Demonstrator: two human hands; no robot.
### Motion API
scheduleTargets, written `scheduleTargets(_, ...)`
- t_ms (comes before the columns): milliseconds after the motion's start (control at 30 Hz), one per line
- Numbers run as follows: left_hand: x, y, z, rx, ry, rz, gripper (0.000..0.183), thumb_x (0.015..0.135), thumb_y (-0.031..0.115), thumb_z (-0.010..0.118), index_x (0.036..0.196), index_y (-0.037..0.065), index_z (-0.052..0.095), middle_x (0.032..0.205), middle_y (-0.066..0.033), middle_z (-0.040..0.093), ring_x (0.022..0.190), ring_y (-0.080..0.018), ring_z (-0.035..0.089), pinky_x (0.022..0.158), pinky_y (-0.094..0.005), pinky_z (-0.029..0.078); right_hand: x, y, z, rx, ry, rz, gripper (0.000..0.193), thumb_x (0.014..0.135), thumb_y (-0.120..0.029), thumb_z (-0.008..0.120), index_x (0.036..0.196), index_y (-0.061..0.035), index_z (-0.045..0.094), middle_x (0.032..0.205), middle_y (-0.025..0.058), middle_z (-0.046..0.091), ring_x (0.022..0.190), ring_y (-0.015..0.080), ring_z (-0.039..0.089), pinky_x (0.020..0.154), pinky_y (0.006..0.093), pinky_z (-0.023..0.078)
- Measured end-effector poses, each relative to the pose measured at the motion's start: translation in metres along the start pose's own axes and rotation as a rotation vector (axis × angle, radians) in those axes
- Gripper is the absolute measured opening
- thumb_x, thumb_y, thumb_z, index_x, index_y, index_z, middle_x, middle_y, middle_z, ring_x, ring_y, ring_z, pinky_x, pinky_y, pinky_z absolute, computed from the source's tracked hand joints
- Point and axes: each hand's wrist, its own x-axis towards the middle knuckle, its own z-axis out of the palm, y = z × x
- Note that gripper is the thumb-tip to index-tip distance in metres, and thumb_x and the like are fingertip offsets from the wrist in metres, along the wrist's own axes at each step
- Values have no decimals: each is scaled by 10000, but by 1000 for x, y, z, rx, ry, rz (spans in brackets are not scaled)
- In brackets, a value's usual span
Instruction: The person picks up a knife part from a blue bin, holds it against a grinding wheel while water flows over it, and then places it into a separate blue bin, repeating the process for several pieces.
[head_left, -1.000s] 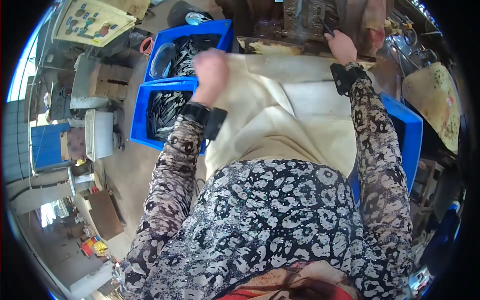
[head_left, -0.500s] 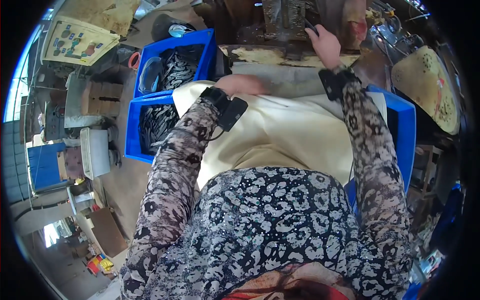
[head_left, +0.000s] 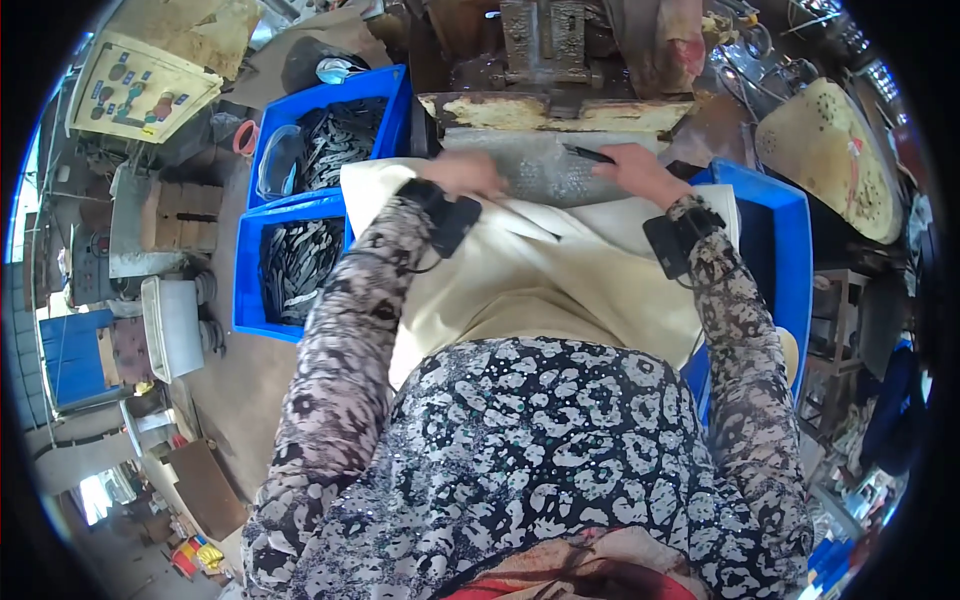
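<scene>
My right hand (head_left: 643, 174) is closed around a slim dark metal piece (head_left: 587, 153), whose end points left over the wet grey plate. Opposite it, my left hand (head_left: 465, 173) is smeared by motion. A thin dark strip (head_left: 532, 222) sticks out from its fingers over the cream apron cloth (head_left: 560, 265); the grip itself is blurred. That cloth covers my lap and reaches up to the edge of the wet grey plate (head_left: 530, 150).
Two blue bins (head_left: 240, 285) with many flat metal pieces (head_left: 303, 262) stand at my left. Another blue bin (head_left: 795, 245) is at my right. Ahead are a worn wooden bar (head_left: 560, 112) and a wet, dirty machine block (head_left: 545, 45). A control panel (head_left: 140, 95) stands far left.
My right hand has come back from the machine block toward me, bringing the dark piece over the plate. My left hand has shifted slightly left, and the view has shifted a little.
</scene>
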Motion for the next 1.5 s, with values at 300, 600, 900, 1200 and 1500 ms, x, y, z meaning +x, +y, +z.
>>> scheduleTargets(300, -60, 22, -54, -152, 62, -481, 573, 827, 537, 571, 1251, 152, 584, 1251, -124, 596, 1219, -284, 509, 1035, -532, 276, -86, -51, -70, -101, 4, 118, 311, 771, -294, 703, 946, -42, 656, 806, 189, 647, 784, 341, 633, 681, 407, 481)
scheduleTargets(600, -70, -67, -42, 112, 259, -432, 242, 830, 224, 525, 896, 64, 695, 967, -193, 670, 927, -385, 643, 770, -516, 489, -110, -1, -56, -641, 302, 289, 120, 814, -144, 534, 845, -138, 650, 699, 107, 646, 651, 318, 645, 536, 443, 486)
scheduleTargets(900, -95, -49, -71, -550, 521, -550, 447, 896, 448, 545, 892, 20, 676, 764, -142, 648, 738, -268, 638, 675, -379, 499, -69, 108, -160, -728, 604, 609, 265, 897, -338, 510, 1013, -124, 615, 907, 158, 675, 840, 367, 653, 708, 481, 520)
scheduleTargets(1200, -110, -24, -48, -914, 464, -655, 580, 847, 584, 576, 992, 30, 671, 771, -8, 603, 704, -180, 559, 689, -287, 463, -90, 95, -24, 48, 600, 736, 321, 859, -333, 606, 973, -40, 671, 833, 228, 657, 804, 406, 639, 709, 473, 490)
scheduleTargets(1500, -174, -122, 8, -1, 986, -926, 138, 799, 167, 558, 810, 52, 632, 860, -209, 668, 820, -388, 639, 705, -460, 499, -86, 128, 87, 60, 636, 164, 266, 768, -273, 671, 942, -72, 677, 720, 158, 626, 762, 330, 630, 663, 379, 500)
